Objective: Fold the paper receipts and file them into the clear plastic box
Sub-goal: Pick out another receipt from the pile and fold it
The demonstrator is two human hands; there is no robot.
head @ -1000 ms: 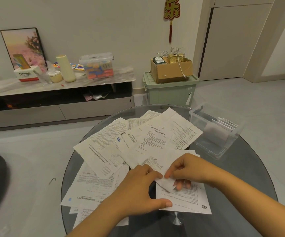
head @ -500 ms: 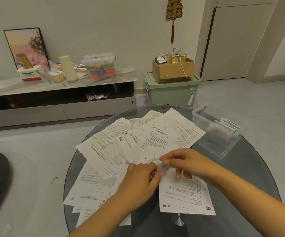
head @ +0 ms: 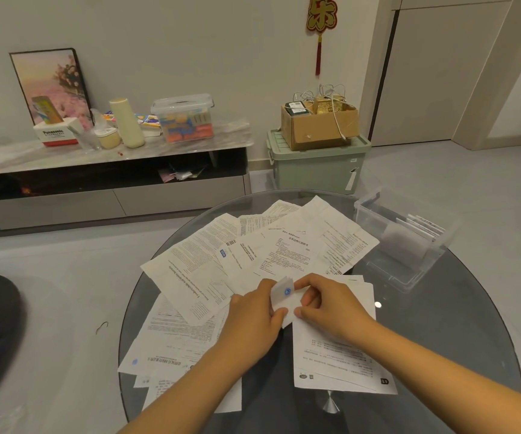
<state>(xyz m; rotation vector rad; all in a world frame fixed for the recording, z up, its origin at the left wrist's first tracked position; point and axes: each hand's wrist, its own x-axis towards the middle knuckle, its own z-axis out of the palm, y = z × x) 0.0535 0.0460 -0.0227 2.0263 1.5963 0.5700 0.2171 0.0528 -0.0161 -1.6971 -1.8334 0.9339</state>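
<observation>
Both hands on one folded receipt, mid-frame, above the paper pile.

Left hand [head: 252,311] and right hand [head: 324,300] each pinch the small folded receipt [head: 284,297] from opposite sides, fingers curled on it, thumbs on the lower edge. It's held off the table and tilted toward the camera, blue logo facing up; my guess is that this squares the edges and sets the crease before filing. Clear plastic box [head: 378,214] sits at the right of the frame on the glass table [head: 440,339], lid off, a few folded slips already standing at its far end, so it's close for the drop. Loose unfolded receipts [head: 284,245] fan out across the table centre and lower left, overlapping; most of the job looks undone.
</observation>
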